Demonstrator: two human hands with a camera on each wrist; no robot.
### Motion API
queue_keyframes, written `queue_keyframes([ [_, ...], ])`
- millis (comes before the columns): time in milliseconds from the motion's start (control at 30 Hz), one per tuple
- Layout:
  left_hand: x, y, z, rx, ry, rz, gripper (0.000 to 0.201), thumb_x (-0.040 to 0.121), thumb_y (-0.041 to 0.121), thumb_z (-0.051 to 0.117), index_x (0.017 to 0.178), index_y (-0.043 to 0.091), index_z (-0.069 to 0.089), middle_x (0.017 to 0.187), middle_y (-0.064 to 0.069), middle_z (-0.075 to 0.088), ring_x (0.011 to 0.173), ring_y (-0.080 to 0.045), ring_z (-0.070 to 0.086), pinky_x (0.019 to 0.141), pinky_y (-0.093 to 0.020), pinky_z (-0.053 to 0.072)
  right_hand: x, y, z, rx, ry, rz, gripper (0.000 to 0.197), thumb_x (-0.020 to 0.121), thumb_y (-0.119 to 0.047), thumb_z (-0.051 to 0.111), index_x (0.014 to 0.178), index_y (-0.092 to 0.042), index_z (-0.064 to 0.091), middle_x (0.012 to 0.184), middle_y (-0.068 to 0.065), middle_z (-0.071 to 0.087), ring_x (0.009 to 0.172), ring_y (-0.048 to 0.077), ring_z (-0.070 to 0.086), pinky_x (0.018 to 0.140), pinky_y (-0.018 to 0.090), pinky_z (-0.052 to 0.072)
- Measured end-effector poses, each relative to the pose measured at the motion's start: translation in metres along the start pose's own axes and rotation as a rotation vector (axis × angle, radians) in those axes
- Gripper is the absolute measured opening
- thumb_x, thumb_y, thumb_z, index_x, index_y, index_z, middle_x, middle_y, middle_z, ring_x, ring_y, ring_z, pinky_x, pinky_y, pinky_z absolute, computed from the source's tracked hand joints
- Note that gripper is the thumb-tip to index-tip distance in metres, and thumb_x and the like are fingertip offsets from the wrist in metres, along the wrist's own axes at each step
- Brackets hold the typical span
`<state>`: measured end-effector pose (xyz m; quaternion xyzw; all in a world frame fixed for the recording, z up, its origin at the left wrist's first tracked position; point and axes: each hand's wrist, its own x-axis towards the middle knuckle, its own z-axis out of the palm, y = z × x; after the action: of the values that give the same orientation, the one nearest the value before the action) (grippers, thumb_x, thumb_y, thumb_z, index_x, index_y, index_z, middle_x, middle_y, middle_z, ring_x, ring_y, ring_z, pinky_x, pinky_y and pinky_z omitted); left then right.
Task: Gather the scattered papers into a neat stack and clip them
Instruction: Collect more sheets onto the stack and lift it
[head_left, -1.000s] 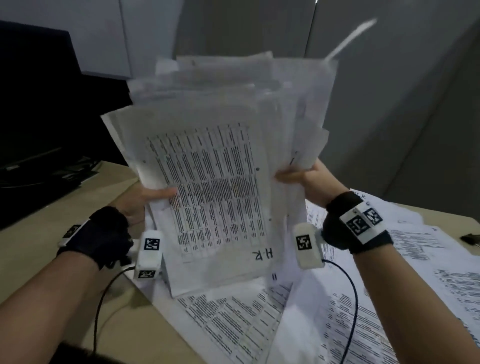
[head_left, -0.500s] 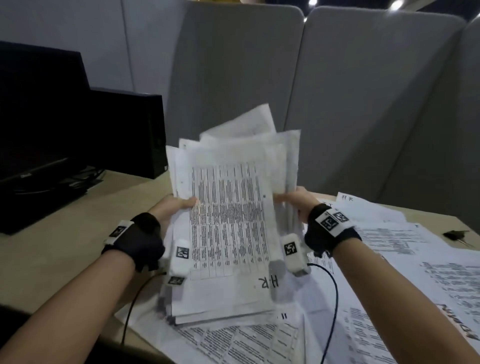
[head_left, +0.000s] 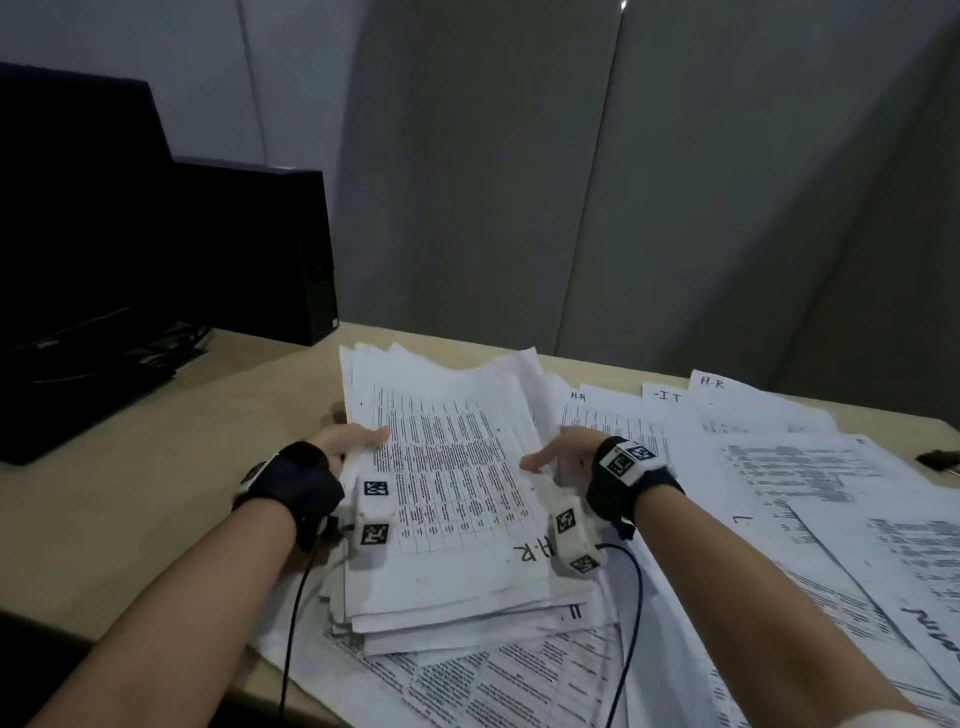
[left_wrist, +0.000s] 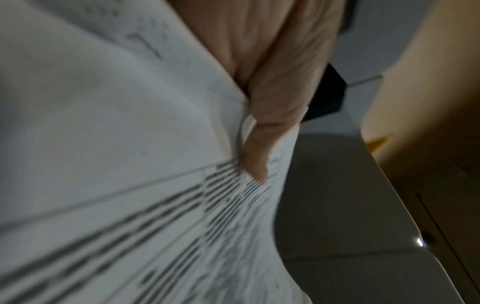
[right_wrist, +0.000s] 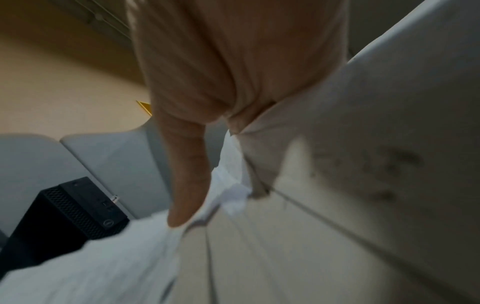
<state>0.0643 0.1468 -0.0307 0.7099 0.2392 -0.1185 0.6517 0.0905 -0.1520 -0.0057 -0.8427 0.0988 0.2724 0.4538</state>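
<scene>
— On the desk (head_left: 130, 519), from the head view, what lies where?
— A paper stack (head_left: 452, 519) on loose sheets (head_left: 810, 493). The left hand (head_left: 345, 441) has its grip on the stack's left edge, thumb on top; the right hand (head_left: 566, 449) holds the right edge.
— Left wrist view?
— The thumb (left_wrist: 259, 156) presses printed pages (left_wrist: 130, 205), blurred.
— Right wrist view?
— The right thumb (right_wrist: 187, 185) lies on the paper (right_wrist: 337, 185); a black computer (right_wrist: 70, 211) stands beyond.

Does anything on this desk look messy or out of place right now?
Yes. The paper stack between the left hand and right hand is ragged: sheet edges fan out unevenly at its near and far ends. It lies on other loose sheets spread askew across the desk, still ungathered.
</scene>
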Motion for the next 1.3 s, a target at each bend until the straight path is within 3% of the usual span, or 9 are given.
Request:
queue_keyframes([
  [67, -0.007, 0.005, -0.004, 0.023, -0.09, -0.056, 0.057, 0.08, 0.005, 0.07, 0.13, -0.007, 0.046, 0.116, -0.025, 0.061, 0.105, -0.039, 0.059, 0.091, -0.05, 0.047, 0.007, -0.001, 0.003, 0.066, -0.003, -0.036, 0.059, 0.069, 0.003, 0.074, 0.122, 0.003, 0.049, 0.113, 0.021, 0.065, 0.089, 0.027, 0.062, 0.069, 0.034, 0.052],
  [233, -0.047, 0.052, 0.001, -0.077, -0.099, 0.291, 0.031, 0.086, -0.006, 0.056, 0.116, 0.001, 0.056, 0.102, -0.013, 0.067, 0.077, -0.024, 0.071, 0.068, -0.033, 0.059, 0.021, -0.005, 0.006, 0.284, -0.005, -0.166, 0.071, 0.069, 0.009, 0.071, 0.131, 0.005, 0.039, 0.123, 0.023, 0.057, 0.105, 0.034, 0.06, 0.079, 0.038, 0.054],
  [400, -0.086, 0.09, -0.007, -0.238, -0.083, 0.52, 0.033, 0.081, -0.003, 0.063, 0.112, 0.008, 0.061, 0.097, -0.007, 0.072, 0.085, -0.021, 0.072, 0.064, -0.032, 0.059, -0.002, -0.016, -0.005, 0.531, -0.169, -0.279, 0.01, 0.086, -0.009, 0.061, 0.093, -0.002, 0.063, 0.074, 0.002, 0.072, 0.062, 0.011, 0.068, 0.067, 0.022, 0.055],
  [667, -0.026, 0.048, -0.016, -0.12, -0.055, 0.014, 0.032, 0.09, 0.01, 0.058, 0.121, 0.0, 0.054, 0.098, -0.017, 0.072, 0.083, -0.029, 0.071, 0.093, -0.046, 0.044, -0.003, -0.005, -0.001, 0.391, -0.144, -0.168, 0.045, 0.072, -0.033, 0.077, 0.105, -0.006, 0.064, 0.104, 0.003, 0.068, 0.103, 0.015, 0.06, 0.106, 0.033, 0.038],
  [767, 0.015, 0.021, -0.022, 0.189, -0.102, -0.064, 0.063, 0.075, 0.008, 0.076, 0.13, -0.005, 0.049, 0.139, -0.019, 0.049, 0.129, -0.034, 0.046, 0.112, -0.047, 0.03, 0.012, 0.009, 0.002, 0.264, -0.098, -0.092, 0.086, 0.052, -0.04, 0.087, 0.121, -0.002, 0.053, 0.098, 0.008, 0.064, 0.082, 0.022, 0.061, 0.077, 0.039, 0.051],
  [900, 0.009, 0.013, -0.021, 0.273, -0.012, 0.003, 0.04, 0.085, 0.0, 0.062, 0.123, -0.009, 0.053, 0.123, -0.023, 0.06, 0.12, -0.037, 0.053, 0.101, -0.044, 0.043, 0.007, 0.009, 0.003, 0.277, -0.1, -0.037, 0.058, 0.067, -0.031, 0.08, 0.112, -0.004, 0.055, 0.083, 0.008, 0.063, 0.049, 0.016, 0.062, 0.051, 0.026, 0.049],
  [1067, -0.008, 0.005, -0.027, -0.079, -0.226, -0.007, 0.016, 0.09, 0.003, 0.053, 0.102, 0.004, 0.062, 0.105, -0.019, 0.069, 0.074, -0.028, 0.073, 0.06, -0.04, 0.06, 0.054, 0.022, -0.005, 0.239, -0.137, -0.102, 0.067, 0.044, -0.026, 0.093, 0.101, -0.003, 0.066, 0.105, 0.011, 0.056, 0.083, 0.025, 0.051, 0.075, 0.037, 0.031],
  [1200, -0.013, 0.011, -0.036, -0.116, -0.318, 0.131, 0.087, 0.033, 0.019, 0.096, 0.111, 0.006, 0.061, 0.107, -0.019, 0.07, 0.089, -0.032, 0.071, 0.069, -0.043, 0.059, 0.003, -0.001, 0.003, 0.378, -0.148, -0.277, 0.04, 0.07, 0.006, 0.07, 0.106, -0.008, 0.061, 0.111, 0.022, 0.065, 0.108, 0.049, 0.056, 0.089, 0.063, 0.044],
  [1300, -0.021, 0.022, -0.041, -0.14, -0.364, 0.23, 0.096, 0.024, 0.02, 0.097, 0.113, 0.009, 0.062, 0.107, -0.018, 0.07, 0.092, -0.032, 0.07, 0.068, -0.04, 0.059, -0.004, -0.004, -0.004, 0.528, -0.213, -0.408, 0.035, 0.08, 0.017, 0.053, 0.104, -0.007, 0.06, 0.1, 0.016, 0.07, 0.089, 0.032, 0.068, 0.073, 0.042, 0.058],
])
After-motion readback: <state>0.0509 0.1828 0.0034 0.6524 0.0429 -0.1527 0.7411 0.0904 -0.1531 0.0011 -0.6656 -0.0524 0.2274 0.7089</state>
